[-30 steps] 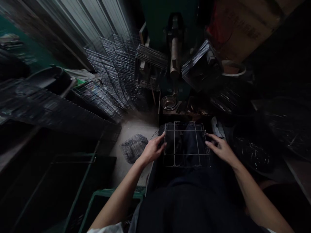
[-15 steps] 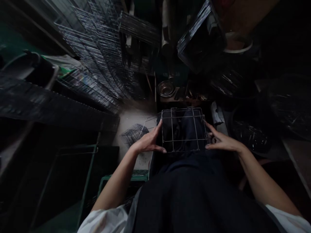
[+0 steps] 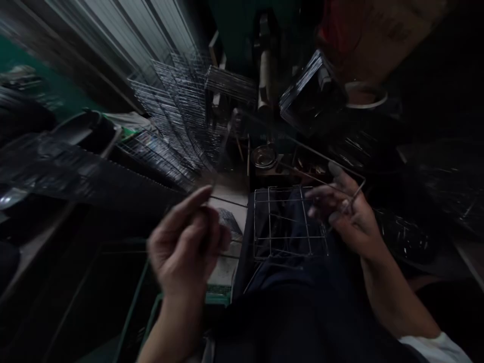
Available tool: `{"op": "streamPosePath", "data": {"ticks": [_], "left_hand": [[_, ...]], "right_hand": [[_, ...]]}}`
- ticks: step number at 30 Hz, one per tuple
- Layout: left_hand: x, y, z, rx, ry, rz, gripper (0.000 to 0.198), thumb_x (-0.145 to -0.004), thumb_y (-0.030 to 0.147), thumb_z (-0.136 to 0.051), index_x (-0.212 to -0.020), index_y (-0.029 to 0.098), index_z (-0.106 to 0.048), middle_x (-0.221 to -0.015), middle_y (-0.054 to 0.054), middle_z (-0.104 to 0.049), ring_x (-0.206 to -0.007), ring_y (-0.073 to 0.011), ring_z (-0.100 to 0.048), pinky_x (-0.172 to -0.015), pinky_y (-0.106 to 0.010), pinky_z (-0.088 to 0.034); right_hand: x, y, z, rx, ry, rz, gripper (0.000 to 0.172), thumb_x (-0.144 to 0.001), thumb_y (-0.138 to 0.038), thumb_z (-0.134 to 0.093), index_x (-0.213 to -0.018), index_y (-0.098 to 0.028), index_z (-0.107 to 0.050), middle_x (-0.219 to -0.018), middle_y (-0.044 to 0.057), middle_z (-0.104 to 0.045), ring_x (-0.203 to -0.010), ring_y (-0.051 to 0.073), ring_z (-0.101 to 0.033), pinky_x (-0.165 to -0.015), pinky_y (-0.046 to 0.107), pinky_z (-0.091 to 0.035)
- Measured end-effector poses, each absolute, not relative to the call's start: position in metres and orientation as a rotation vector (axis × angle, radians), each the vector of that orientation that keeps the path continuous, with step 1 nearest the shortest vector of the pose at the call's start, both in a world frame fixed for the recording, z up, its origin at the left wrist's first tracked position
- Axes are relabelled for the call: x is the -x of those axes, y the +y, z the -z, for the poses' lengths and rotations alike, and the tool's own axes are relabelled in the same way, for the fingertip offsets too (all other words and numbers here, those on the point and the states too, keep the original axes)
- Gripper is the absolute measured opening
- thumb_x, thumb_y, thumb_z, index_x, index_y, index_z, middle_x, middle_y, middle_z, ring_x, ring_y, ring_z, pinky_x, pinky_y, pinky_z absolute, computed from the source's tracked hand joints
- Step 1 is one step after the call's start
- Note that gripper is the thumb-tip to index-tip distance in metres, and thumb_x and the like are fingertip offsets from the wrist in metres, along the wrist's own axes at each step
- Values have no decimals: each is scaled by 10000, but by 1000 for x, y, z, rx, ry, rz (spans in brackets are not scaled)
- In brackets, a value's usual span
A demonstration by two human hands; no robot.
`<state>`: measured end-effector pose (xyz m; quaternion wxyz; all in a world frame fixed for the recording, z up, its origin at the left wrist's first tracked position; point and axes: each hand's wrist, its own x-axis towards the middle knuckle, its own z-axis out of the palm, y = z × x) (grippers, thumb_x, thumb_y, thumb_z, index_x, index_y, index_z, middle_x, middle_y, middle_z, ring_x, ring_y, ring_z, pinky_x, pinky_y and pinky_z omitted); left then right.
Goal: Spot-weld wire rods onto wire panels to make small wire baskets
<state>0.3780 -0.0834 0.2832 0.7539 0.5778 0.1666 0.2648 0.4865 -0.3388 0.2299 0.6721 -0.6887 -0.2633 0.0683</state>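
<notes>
A small wire-grid basket (image 3: 289, 237) lies across my lap on the dark trousers, and neither hand grips it. My right hand (image 3: 351, 214) is above its right edge, fingers bent around a thin bent wire frame (image 3: 321, 154). The frame's corner sticks out past the knuckles. My left hand (image 3: 189, 242) is raised left of the basket, fingers curled in. A blurred wire of the same frame runs down to its index fingertip; the grip inside the palm is hidden.
Stacked wire grids (image 3: 172, 108) stand at the far left. Ahead are a bench machine (image 3: 264, 75), a metal bowl (image 3: 263, 157) and a dark stack of wire frames (image 3: 313, 93). A round tub (image 3: 365, 96) is at the back right. Green crate edges (image 3: 217, 297) show low left.
Both hands have come off the basket's sides and risen. A bent wire frame is now held between them above the basket. The view has shifted, and the basket stays on my lap.
</notes>
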Motion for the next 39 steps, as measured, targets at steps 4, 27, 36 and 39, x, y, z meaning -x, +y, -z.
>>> {"op": "streamPosePath", "data": {"ticks": [4,27,36,39], "left_hand": [[-407,-93,-229,-1137,387,-255,359,-806,265,-706,-1149,175,-653,-762,33,-607,-430,-15,-445,-493,-186,-499],[-402,-82,-161,-1988,346,-163,493,-881,340,-616,-1343,166,-594,-1073,-74,-749,-978,-218,-705,-876,-319,-560],[-391,-82,-144,-2147,240,-209,470,-930,279,-531,-1380,146,-559,-1337,-111,-650,-1224,-247,-622,-1069,-372,-477],[-389,-85,-140,-2105,234,-203,470,-959,294,-503,-1410,166,-531,-1309,-118,-658,-1201,-245,-623,-1056,-384,-473]], "right_hand": [[-482,-339,-206,1518,-222,-227,629,-921,-456,-641,-1482,-274,-424,-829,7,-610,-494,97,-526,-384,215,-456],[-529,-342,-151,2261,-398,91,482,-952,-453,-538,-1339,-177,-615,-1016,79,-662,-660,151,-567,-705,326,-517],[-518,-353,-135,2244,-485,-45,649,-943,-515,-556,-1502,-206,-444,-908,36,-555,-657,153,-516,-672,315,-508],[-515,-356,-116,2145,-454,1,626,-951,-501,-553,-1506,-235,-438,-995,55,-583,-781,180,-552,-781,346,-513]]}}
